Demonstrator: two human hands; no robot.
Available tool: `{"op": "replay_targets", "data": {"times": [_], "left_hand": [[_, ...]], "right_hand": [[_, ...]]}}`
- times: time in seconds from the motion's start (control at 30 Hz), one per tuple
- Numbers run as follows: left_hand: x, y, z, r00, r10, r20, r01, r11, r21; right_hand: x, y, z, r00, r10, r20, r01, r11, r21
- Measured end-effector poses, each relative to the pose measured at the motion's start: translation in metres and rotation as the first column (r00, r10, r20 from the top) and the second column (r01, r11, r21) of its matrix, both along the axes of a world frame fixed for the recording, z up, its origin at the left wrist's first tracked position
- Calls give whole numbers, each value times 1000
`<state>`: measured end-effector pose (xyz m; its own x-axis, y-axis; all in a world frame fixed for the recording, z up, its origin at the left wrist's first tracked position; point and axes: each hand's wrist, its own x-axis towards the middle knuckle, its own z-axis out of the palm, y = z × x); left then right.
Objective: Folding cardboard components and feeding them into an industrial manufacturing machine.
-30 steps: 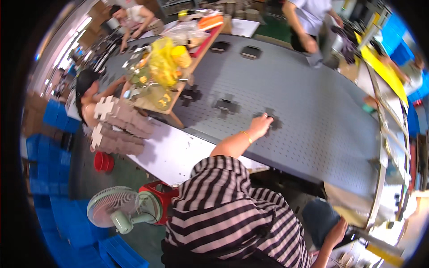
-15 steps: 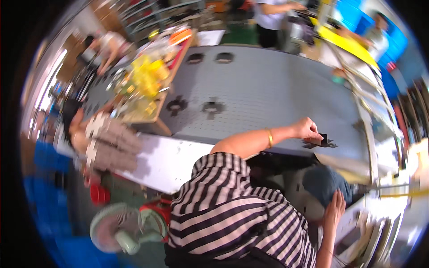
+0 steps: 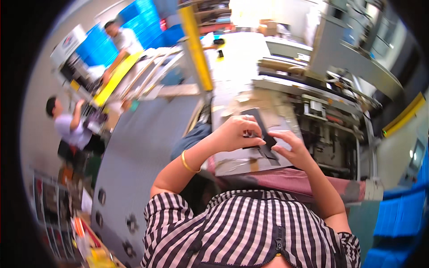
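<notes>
Lifted off the belt, black part now pinched between left hand and right hand

I'm looking down into a factory assembly floor. A long grey conveyor belt runs from about seven o'clock up toward twelve, with small dark parts spaced along it near seven. At ten and eleven o'clock two other workers stand at benches beside stacked blue crates. A yellow post rises near twelve. Grey metal machinery with exposed frames fills one to three o'clock, and more blue bins sit at four.
</notes>
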<state>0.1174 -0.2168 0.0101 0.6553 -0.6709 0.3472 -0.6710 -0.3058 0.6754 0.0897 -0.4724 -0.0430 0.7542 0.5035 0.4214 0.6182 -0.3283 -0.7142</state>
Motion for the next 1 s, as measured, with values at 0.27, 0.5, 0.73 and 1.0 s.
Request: {"op": "replay_targets", "data": {"times": [0.27, 0.5, 0.73, 1.0], "left_hand": [[76, -88, 11, 958, -219, -188, 242, 964, 111], [159, -149, -12, 993, -83, 86, 90, 993, -82], [324, -229, 6, 982, -20, -189, -37, 955, -293], [361, -262, 53, 977, 68, 202, -50, 994, -93]], "right_hand": [[32, -81, 3, 980, -151, -131, 168, 976, 135], [115, -139, 35, 896, -361, 261, 381, 924, -33], [283, -218, 49, 904, -237, -356, 341, 902, 264], [342, -246, 80, 917, -392, 72, 369, 904, 213]]}}
